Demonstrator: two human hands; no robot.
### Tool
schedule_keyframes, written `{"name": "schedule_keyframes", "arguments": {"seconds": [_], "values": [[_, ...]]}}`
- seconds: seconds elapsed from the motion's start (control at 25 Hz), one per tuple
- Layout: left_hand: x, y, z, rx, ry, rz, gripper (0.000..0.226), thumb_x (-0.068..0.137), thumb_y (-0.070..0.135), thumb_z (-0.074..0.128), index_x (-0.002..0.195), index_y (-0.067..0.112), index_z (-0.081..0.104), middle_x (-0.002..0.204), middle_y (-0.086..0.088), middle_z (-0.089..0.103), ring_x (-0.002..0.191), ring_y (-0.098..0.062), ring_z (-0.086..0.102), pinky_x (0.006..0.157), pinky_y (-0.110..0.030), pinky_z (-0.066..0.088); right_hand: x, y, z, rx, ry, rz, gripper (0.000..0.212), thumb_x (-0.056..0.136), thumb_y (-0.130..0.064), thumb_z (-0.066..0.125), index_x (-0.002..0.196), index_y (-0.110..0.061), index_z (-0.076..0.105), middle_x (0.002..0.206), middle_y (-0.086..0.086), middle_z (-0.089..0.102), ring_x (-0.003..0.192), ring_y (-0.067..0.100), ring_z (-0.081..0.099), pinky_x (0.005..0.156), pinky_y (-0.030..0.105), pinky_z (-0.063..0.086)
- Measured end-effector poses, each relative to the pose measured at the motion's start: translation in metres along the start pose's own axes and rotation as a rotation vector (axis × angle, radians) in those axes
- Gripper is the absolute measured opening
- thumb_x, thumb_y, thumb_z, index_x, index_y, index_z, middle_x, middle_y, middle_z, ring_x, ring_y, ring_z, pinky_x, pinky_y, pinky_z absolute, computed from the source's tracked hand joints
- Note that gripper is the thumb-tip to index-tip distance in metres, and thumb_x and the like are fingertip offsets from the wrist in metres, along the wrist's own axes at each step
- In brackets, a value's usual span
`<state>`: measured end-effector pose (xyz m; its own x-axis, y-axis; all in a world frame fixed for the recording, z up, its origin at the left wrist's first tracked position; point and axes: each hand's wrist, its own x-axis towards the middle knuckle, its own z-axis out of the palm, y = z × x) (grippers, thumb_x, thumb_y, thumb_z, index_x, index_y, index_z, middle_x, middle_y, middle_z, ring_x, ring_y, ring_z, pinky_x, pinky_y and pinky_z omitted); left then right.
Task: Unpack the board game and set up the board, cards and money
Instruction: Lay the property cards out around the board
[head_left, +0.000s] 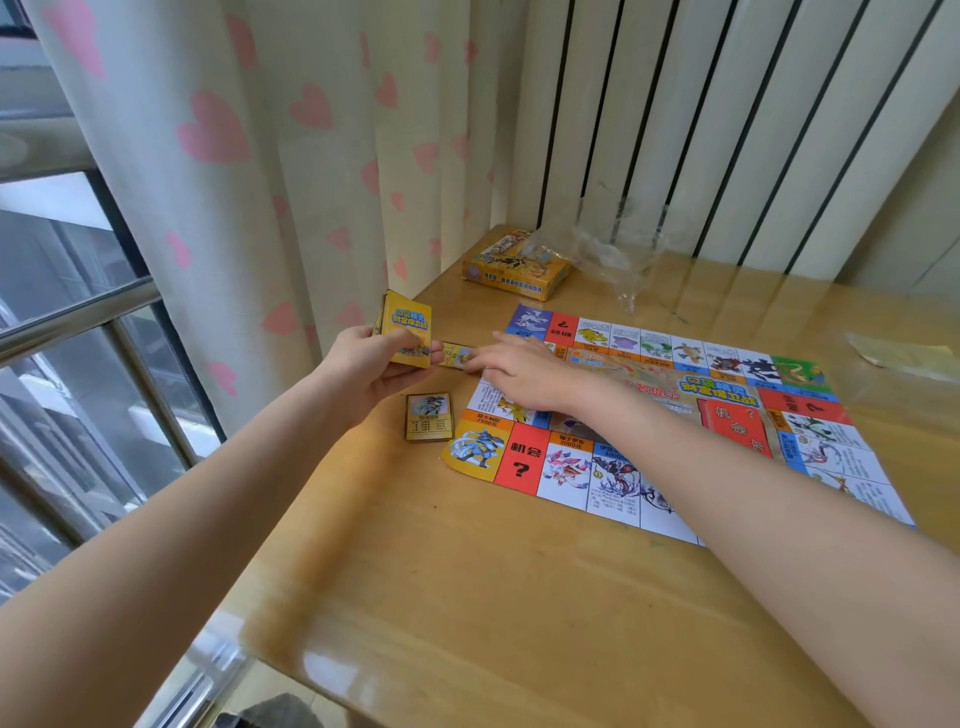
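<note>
Left hand (371, 366) grips a yellow card deck (405, 328); right hand (519, 371), fingers flat, presses a card (457, 356) beside the board (675, 415) marked "机会 ?".

A heart-print curtain (249, 156) hangs left of the wooden table (467, 597), beside a railed window (78, 364).

Both arms outstretched; left hand (371, 366) curled in grip, right hand (519, 371) palm-down, fingers extended

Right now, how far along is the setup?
Done: board spread flat, box emptied aside, one card down beside it. In hand: left hand holds the deck, right hand lays another card. Left: remaining cards; no money visible yet.
</note>
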<state>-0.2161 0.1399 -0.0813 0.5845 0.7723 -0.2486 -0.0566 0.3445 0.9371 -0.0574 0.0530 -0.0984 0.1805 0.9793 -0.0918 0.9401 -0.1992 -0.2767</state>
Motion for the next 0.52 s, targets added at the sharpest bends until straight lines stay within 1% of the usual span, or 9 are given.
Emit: {"name": "schedule_keyframes", "arguments": {"seconds": [0.08, 0.16, 0.36, 0.44, 0.52], "values": [[0.000, 0.000, 0.000, 0.003, 0.002, 0.001, 0.023, 0.090, -0.001, 0.051, 0.113, -0.003, 0.051, 0.092, -0.015, 0.069, 0.073, -0.018, 0.070, 0.070, -0.026, 0.058, 0.003, -0.002, 0.002, -0.029, -0.008, -0.007, 0.041, 0.101, -0.013, 0.028, 0.138, -0.021, 0.044, 0.152, -0.001, 0.031, 0.145, 0.021, 0.009, 0.117, 0.047, 0.007], [0.000, 0.000, -0.001, 0.000, -0.003, 0.003, 0.023, 0.090, -0.001, 0.051, 0.113, -0.003, 0.051, 0.093, -0.015, 0.069, 0.079, -0.020, 0.069, 0.071, -0.027, 0.058, 0.002, -0.003, 0.002, 0.002, 0.013, -0.023, 0.041, 0.100, -0.011, 0.029, 0.137, -0.020, 0.046, 0.150, -0.001, 0.035, 0.144, 0.022, 0.012, 0.116, 0.048, 0.010], [-0.001, -0.001, -0.001, -0.005, -0.005, 0.002, 0.022, 0.090, -0.001, 0.051, 0.112, -0.002, 0.051, 0.091, -0.015, 0.069, 0.075, -0.019, 0.070, 0.071, -0.027, 0.058, 0.000, -0.006, 0.004, -0.019, 0.033, -0.043, 0.040, 0.099, -0.011, 0.031, 0.133, -0.021, 0.050, 0.144, -0.001, 0.042, 0.139, 0.022, 0.023, 0.114, 0.047, 0.016], [-0.002, -0.001, -0.002, -0.003, -0.009, 0.004, 0.023, 0.090, -0.001, 0.051, 0.114, -0.002, 0.051, 0.092, -0.015, 0.069, 0.079, -0.020, 0.070, 0.070, -0.026, 0.058, -0.003, -0.008, 0.003, 0.057, 0.109, -0.064, 0.040, 0.098, -0.010, 0.033, 0.133, -0.019, 0.050, 0.142, 0.001, 0.043, 0.138, 0.022, 0.026, 0.113, 0.044, 0.019], [-0.003, 0.000, -0.003, -0.003, -0.010, 0.012, 0.024, 0.090, -0.001, 0.050, 0.114, -0.003, 0.051, 0.092, -0.015, 0.069, 0.076, -0.019, 0.070, 0.069, -0.026, 0.059, -0.006, -0.013, 0.001, 0.156, 0.156, -0.094, 0.037, 0.097, -0.015, 0.040, 0.133, -0.018, 0.049, 0.142, 0.002, 0.044, 0.139, 0.022, 0.026, 0.113, 0.038, 0.021]]}}
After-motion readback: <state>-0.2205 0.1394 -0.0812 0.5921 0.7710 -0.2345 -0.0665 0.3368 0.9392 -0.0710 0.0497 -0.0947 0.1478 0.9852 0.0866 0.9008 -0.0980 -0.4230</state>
